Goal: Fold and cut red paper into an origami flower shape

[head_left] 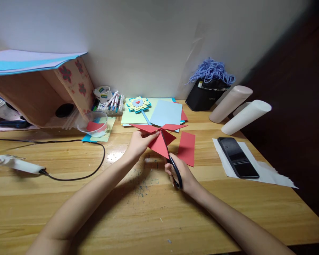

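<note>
The left hand (139, 141) pinches the folded red paper (159, 138) at its left edge, thumb on top, holding it just above the table (149, 212); the right hand (182, 175) is closed through the black handles of the scissors (171, 159), whose blades run up into the paper, seemingly partly open; right of the paper lies a red sheet (187, 148); behind it, a stack of coloured sheets (159, 111); farther right, a phone (238, 157).
</note>
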The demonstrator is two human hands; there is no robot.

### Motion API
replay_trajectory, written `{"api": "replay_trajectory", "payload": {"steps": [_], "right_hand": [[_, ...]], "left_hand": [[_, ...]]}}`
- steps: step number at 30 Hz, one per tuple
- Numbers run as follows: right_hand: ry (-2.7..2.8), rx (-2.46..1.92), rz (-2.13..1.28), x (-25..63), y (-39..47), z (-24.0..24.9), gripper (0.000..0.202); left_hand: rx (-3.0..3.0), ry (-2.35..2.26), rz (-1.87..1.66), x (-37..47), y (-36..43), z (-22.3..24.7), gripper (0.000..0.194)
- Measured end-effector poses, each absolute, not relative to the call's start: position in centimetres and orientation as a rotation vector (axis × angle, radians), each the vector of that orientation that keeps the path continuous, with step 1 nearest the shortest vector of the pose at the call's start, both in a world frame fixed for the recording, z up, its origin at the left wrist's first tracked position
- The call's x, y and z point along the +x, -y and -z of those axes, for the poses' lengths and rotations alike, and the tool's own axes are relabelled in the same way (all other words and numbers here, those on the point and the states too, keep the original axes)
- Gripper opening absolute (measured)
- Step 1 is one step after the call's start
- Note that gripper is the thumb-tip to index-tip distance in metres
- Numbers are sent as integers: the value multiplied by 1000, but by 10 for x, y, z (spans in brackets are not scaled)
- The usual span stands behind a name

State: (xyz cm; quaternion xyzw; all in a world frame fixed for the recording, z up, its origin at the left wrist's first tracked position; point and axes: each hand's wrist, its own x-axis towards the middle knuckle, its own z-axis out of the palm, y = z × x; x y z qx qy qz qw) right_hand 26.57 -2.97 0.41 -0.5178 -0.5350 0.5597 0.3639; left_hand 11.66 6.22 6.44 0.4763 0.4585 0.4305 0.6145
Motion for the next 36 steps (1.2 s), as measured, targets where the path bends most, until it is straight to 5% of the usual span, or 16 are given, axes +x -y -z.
{"api": "replay_trajectory", "payload": {"steps": [8, 13, 17, 22, 28, 32, 36], "right_hand": [[1452, -1187, -1552, 268, 33, -11, 61], [1252, -1290, -1270, 281, 17, -25, 70], [1136, -1528, -994, 324, -10, -32, 48], [1570, -2320, -246, 374, -27, -19, 22], [1615, -2003, -81, 357, -23, -19, 27], [1602, -1264, -743, 324, -5, -36, 48], [1389, -1129, -1193, 305, 12, -36, 44]], "left_hand": [[1091, -1007, -1067, 111, -71, -63, 36], [1127, -1003, -1238, 99, -82, -69, 37], [1222, -1004, -1302, 97, -81, -73, 36], [1251, -979, -1297, 104, -73, -74, 38], [1352, -929, -1199, 111, -60, -72, 29], [1436, -929, -1133, 118, -51, -68, 20], [1447, -906, -1125, 122, -46, -66, 16]]}}
